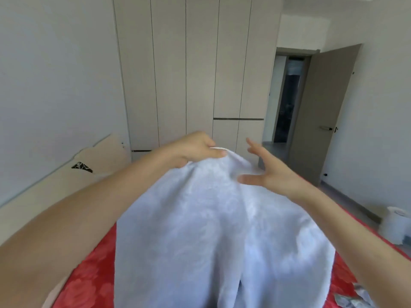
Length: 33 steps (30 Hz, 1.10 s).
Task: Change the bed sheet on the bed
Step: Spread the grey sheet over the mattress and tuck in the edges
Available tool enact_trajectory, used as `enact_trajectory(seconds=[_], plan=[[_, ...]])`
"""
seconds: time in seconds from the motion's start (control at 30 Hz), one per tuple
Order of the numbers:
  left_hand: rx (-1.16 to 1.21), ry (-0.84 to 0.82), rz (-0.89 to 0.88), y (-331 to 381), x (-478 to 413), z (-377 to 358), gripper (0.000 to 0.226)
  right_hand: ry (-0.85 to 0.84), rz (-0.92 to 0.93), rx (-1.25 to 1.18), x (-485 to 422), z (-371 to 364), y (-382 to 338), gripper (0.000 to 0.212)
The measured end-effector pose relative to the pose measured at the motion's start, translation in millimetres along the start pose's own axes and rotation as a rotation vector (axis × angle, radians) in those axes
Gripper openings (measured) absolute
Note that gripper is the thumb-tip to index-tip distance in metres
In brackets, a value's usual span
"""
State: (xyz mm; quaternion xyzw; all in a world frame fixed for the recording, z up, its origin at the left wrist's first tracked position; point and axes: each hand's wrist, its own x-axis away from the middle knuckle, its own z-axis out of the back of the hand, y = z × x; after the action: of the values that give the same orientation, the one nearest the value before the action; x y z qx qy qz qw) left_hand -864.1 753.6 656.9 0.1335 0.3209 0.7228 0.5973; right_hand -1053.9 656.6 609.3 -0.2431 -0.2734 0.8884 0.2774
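Note:
A pale blue-white patterned sheet [211,230] hangs in front of me, lifted up over the bed. My left hand [195,150] pinches its top edge between thumb and fingers. To the right of that edge, my right hand [264,170] is spread with fingers apart, its thumb touching the cloth and nothing held. Below the raised sheet lies a red flowered sheet [89,272] covering the bed.
A beige headboard [100,152] runs along the left wall. Tall wardrobe doors [189,74] stand ahead. A grey door [322,118] is open at the right onto a dark hallway. A white container [395,223] sits on the floor at right.

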Motion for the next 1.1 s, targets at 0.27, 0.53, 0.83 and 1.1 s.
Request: enact_trajectory(seconds=[0.27, 0.53, 0.83, 1.1], plan=[[0.173, -0.238, -0.052, -47.1, 29.2, -63.1, 0.032, 0.111, -0.040, -0.433, 20.0, -52.7, 7.9, 0.014], [0.761, -0.194, 0.323, -107.3, 72.3, -95.2, 0.020, 0.318, -0.216, -0.168, -3.5, -8.7, 54.4, 0.032], [0.893, 0.041, 0.550, -53.6, 14.6, -88.1, 0.017, 0.364, 0.009, -0.034, 74.3, -98.0, 15.9, 0.053], [0.920, 0.000, 0.567, -34.2, -9.4, -116.9, 0.033, 0.557, -0.165, -0.134, 76.2, -153.5, 50.3, 0.050]])
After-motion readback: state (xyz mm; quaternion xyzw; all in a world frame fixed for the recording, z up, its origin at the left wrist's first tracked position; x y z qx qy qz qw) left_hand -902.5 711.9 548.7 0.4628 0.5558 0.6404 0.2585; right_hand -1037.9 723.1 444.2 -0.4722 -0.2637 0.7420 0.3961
